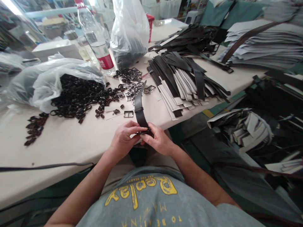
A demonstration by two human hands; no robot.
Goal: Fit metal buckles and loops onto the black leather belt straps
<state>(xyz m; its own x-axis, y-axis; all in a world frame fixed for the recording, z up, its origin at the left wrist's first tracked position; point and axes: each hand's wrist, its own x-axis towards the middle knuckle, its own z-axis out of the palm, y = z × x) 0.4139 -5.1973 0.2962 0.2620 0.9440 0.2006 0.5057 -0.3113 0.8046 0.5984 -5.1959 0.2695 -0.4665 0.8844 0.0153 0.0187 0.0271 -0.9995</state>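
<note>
A dark leather strap point(140, 108) with a narrow loop around it stretches from the table down to my hands at the table's front edge. My left hand point(125, 138) pinches a small dark piece at the strap's near end, its details hidden by the fingers. From the other side, my right hand point(159, 138) grips the strap end with thumb and fingers. The two hands nearly meet. Just beyond them, a rectangular metal buckle point(128, 114) lies flat on the table, left of the strap. Farther back is a heap of metal buckles point(132, 90).
Small dark loops point(73, 94) spill from a plastic bag point(44, 85) at the left. A bottle point(101, 52) and an upright bag point(129, 34) stand behind. Stacked straps point(182, 78) lie to the right, with a bin of strips point(251, 130) beyond the table edge.
</note>
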